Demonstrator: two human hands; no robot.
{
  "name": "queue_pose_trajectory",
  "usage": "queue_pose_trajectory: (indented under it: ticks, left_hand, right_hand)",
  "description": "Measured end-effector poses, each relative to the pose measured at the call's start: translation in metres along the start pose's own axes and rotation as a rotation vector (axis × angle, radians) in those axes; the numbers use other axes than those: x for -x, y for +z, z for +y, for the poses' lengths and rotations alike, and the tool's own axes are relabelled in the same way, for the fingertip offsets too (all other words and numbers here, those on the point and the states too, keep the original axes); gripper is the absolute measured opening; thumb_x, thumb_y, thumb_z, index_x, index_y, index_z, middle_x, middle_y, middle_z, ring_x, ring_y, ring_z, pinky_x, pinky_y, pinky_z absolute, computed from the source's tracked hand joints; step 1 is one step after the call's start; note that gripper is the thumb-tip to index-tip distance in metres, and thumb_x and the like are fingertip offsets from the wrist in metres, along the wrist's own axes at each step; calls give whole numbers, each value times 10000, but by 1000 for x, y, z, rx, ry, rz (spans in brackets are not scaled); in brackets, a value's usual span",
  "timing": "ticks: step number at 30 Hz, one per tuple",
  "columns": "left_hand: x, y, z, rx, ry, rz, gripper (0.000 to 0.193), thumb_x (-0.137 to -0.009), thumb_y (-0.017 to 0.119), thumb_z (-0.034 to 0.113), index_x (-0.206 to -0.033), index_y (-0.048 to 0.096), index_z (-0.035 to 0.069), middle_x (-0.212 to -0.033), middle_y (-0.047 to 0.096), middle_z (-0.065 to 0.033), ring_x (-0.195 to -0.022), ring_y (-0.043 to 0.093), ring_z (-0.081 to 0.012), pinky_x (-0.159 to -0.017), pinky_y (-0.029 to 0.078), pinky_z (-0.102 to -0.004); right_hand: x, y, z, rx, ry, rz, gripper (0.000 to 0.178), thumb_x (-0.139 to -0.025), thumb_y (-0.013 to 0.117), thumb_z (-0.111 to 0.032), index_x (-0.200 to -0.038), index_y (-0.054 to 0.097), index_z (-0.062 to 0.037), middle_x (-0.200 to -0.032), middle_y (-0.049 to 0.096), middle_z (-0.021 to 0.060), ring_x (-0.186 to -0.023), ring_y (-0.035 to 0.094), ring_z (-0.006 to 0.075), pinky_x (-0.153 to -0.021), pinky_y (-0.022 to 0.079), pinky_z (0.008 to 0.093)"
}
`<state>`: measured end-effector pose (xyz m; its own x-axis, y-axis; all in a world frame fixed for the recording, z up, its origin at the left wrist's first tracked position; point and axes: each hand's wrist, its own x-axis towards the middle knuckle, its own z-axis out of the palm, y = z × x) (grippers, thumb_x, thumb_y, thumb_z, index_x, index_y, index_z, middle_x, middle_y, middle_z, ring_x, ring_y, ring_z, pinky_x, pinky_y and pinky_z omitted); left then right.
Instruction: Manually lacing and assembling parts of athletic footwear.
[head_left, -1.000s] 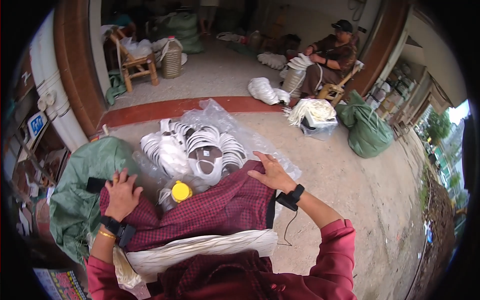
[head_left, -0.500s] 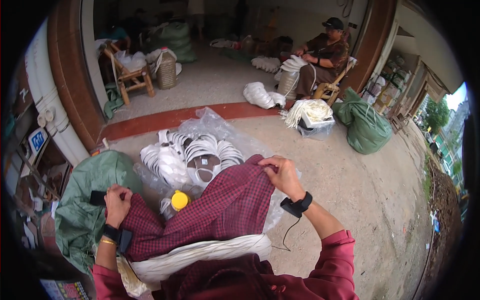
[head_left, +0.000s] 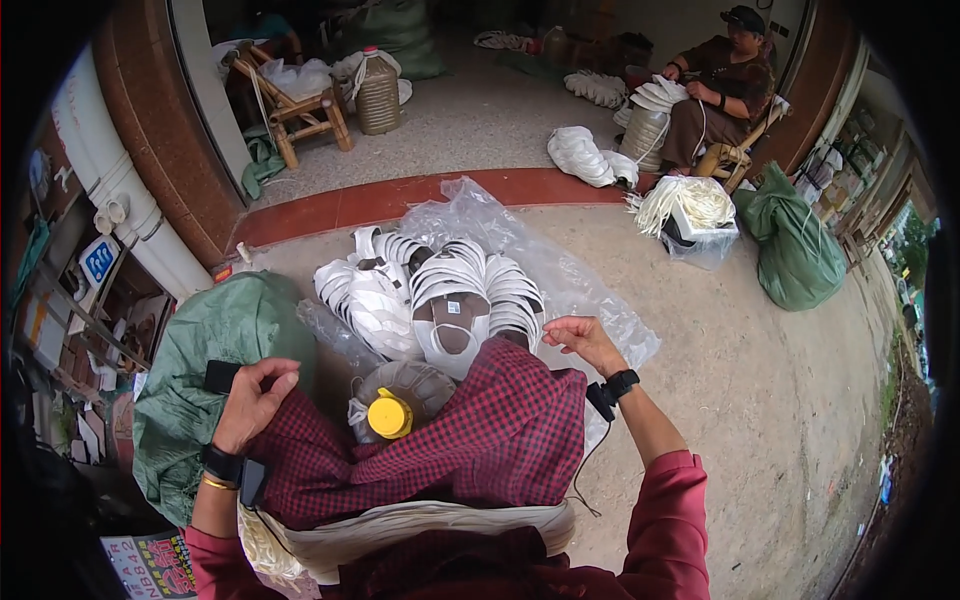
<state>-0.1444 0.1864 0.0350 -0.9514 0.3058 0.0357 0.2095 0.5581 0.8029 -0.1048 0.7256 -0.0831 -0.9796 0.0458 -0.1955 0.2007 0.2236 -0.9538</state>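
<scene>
A red-and-dark checked cloth [head_left: 470,430] lies spread over my lap. My left hand [head_left: 255,405] pinches its left edge, beside the green sack. Above the cloth's right end is my right hand [head_left: 585,342], apart from the cloth, fingers drawn together; whether anything thin is between them I cannot make out. A plastic jug with a yellow cap [head_left: 390,414] stands partly behind the cloth. Just beyond, stacked white curved pieces with brown insides [head_left: 450,315], resembling shoe uppers, rest on clear plastic sheeting [head_left: 590,290]. A pale bundle of strips [head_left: 430,522] lies under the cloth's near edge.
At my left bulges a green sack [head_left: 215,360]; another green sack [head_left: 800,245] stands at the right. White strands [head_left: 690,205] top a container ahead. Beyond the red threshold [head_left: 370,203], a seated person [head_left: 725,80] handles white pieces. A bamboo chair [head_left: 290,100] stands farther left.
My right hand has let go of the checked cloth, whose right corner has dropped. My left hand still grips its edge. The view has shifted, exposing more of the jug.
</scene>
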Motion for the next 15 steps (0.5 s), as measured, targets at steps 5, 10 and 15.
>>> queue_pose_trajectory:
  ticks: [5,10,15]
  left_hand:
    - [-8,0,13,328,-179,-143,361,-1006,597,296,-1109,689,-37,-973,730,-111,-905,673,-166,-842,513,-296]
    - [-53,10,24,759,-322,-147,380,-1034,535,336,-1168,641,-4,-937,719,-84,-902,698,-206,-850,554,-356]
    - [-72,32,11,873,-391,-164,348,-1035,534,316,-1144,650,7,-935,705,-73,-895,699,-194,-834,566,-348]
  right_hand:
    - [-53,13,25,-53,67,-82,177,-940,687,-162,-1093,738,-87,-949,741,-13,-862,652,70,-730,497,237]
    - [-112,28,39,50,-109,-180,212,-898,730,-129,-1087,729,-33,-969,730,15,-887,646,92,-819,523,270]
    - [-122,89,37,148,-275,-270,235,-831,742,-157,-1041,722,-54,-861,718,66,-752,648,165,-718,521,310]
